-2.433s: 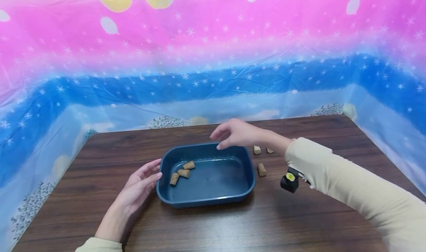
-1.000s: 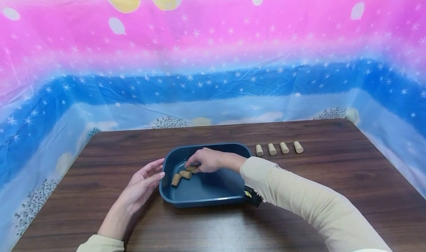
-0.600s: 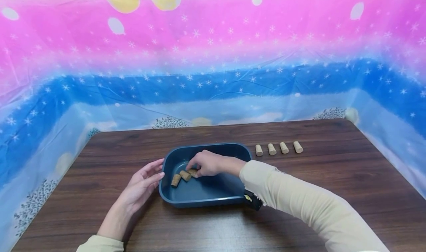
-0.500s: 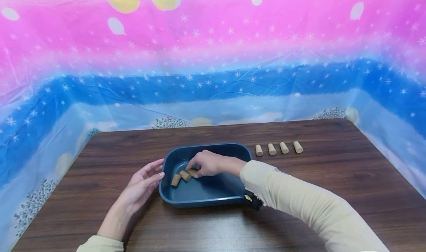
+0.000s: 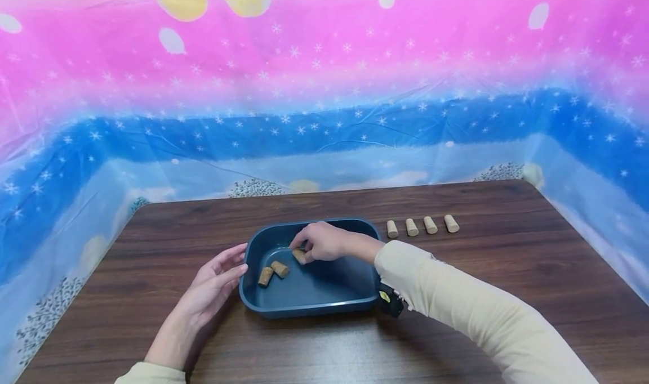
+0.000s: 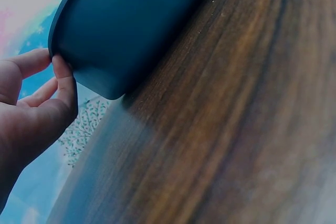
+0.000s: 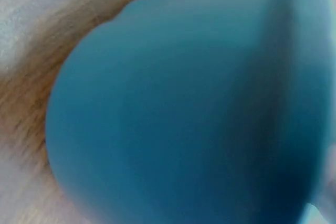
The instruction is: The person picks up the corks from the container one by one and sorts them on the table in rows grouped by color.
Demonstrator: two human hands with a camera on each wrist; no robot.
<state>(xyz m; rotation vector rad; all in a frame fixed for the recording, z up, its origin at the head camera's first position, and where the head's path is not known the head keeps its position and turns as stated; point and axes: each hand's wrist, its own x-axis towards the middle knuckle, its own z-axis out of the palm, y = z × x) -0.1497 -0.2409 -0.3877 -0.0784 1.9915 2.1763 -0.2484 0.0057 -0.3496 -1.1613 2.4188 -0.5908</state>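
A grainy cork point(image 5: 298, 255) has shifted, pinched in right hand point(image 5: 325, 241); relaxed left hand point(image 5: 210, 288) touches round-cornered tub point(image 5: 319, 294).

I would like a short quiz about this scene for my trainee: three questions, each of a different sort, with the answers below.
1. How many cork stoppers form the row on the table, to the right of the blue tub?

2. True or false: the left hand holds a cork stopper.

3. Choose one. In the grip of the right hand there is:
A) the tub's rim
B) a single cork
C) nothing

Key:
1. Four.
2. False; it touches the left end of the tub.
3. B; finger and thumb pinch the held cork inside the tub.
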